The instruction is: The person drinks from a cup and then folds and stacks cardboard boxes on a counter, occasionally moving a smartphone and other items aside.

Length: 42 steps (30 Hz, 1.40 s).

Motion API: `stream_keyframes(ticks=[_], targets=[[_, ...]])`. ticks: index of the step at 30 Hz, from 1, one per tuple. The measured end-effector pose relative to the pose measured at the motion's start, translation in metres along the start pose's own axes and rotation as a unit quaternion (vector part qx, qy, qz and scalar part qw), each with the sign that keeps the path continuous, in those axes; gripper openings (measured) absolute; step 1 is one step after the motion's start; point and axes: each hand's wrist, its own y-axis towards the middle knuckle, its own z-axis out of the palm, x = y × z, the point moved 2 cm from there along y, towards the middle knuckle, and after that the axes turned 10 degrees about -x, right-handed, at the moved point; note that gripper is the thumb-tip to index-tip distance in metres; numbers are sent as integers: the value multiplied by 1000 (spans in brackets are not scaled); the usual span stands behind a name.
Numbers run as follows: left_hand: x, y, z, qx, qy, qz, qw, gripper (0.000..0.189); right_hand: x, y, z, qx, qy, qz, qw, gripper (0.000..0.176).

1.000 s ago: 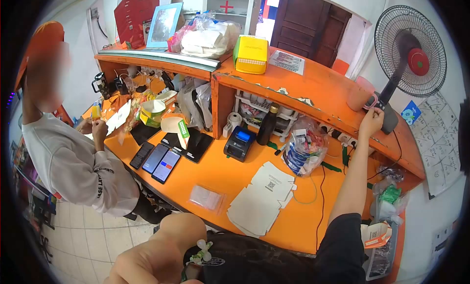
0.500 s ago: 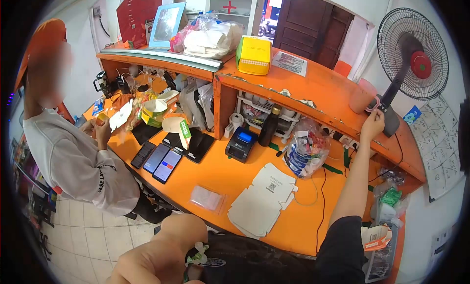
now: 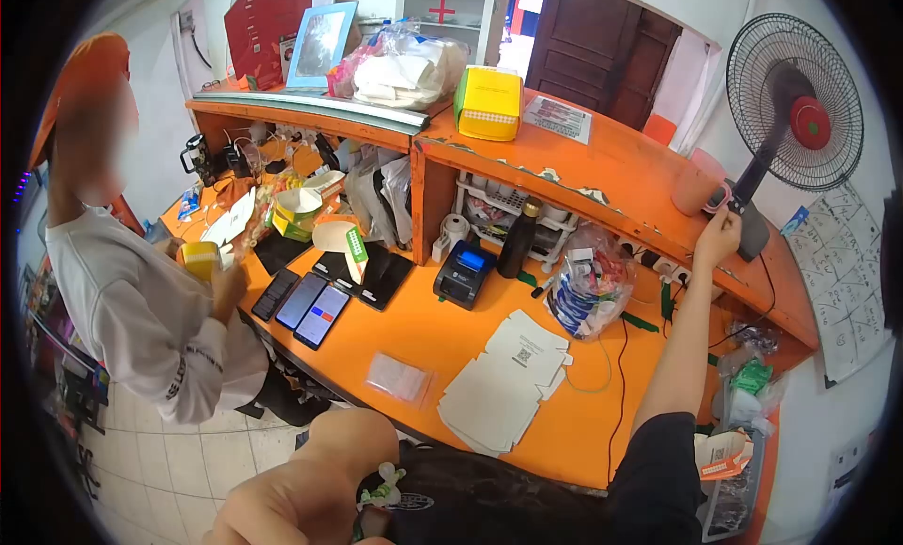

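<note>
My right hand (image 3: 720, 236) is raised at the orange upper shelf (image 3: 602, 159), beside the fan's base (image 3: 750, 233). Its fingers are pinched at a small pink-edged item (image 3: 720, 199), next to a pink cup (image 3: 694, 189). At the bottom left, bare skin of my left side is bent close to the camera, with a green and white band near it. Fingers of my left hand cannot be made out there. Flat white cardboard pieces (image 3: 499, 394) and a clear plastic packet (image 3: 398, 378) lie on the orange desk (image 3: 583, 432).
A co-worker (image 3: 141, 300) at the left holds a yellow box (image 3: 198, 260). Phones (image 3: 323, 315), a black printer (image 3: 464, 274), a dark bottle (image 3: 517, 241) and a filled plastic bag (image 3: 591, 286) are on the desk. The fan (image 3: 795, 103) and a yellow box (image 3: 489, 105) stand above.
The co-worker's hands have moved, and more of the yellow box shows in them. The white paper near them lies lower. My right hand has hardly moved.
</note>
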Motion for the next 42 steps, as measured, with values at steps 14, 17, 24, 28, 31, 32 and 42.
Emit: stream_keyframes(ticks=[14,17,24,28,31,32,42], targets=[[-12,7,-15,136,-32,-127,982,33,107,21,-64,123,458,17,880,35],[-10,6,-14,147,-20,-149,978,34,64,27,-76,-51,450,243,858,38],[-16,8,-17,153,-19,-193,969,36,32,6,-60,62,398,353,844,45],[-10,-1,-9,113,-8,-114,987,34,8,29,-36,56,382,329,862,43],[-9,-5,-6,67,35,-50,996,32,-15,33,-12,50,320,282,903,40],[-7,-4,-5,61,19,-54,996,30,-22,31,-7,42,270,231,934,39],[0,-11,-4,64,-8,-91,994,31,-2,10,-12,-32,53,-61,996,24]])
